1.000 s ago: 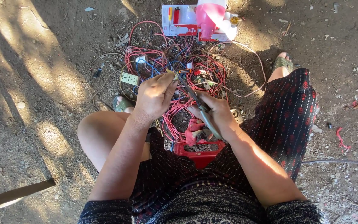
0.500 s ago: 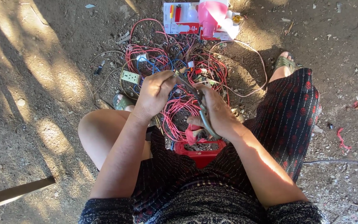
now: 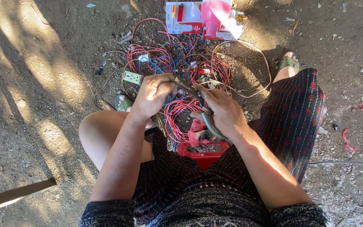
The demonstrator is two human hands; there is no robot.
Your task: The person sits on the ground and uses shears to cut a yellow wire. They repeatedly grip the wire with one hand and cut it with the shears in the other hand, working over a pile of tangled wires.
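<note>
1. A red container [image 3: 202,152] is seen nearest, between the knees.
2. Pliers [image 3: 198,104] are gripped in the closed right hand [image 3: 225,114].
3. At ten o'clock, a wire end is pinched by the left hand [image 3: 152,96]; it is best held taut, judging by the grip.
4. Tangled red wires [image 3: 177,67] lie beyond.

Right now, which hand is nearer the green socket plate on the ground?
Left. The left hand is just beside the green socket plate, up and to its left; the right hand, gripping pliers, sits farther off across the red wires.
</note>
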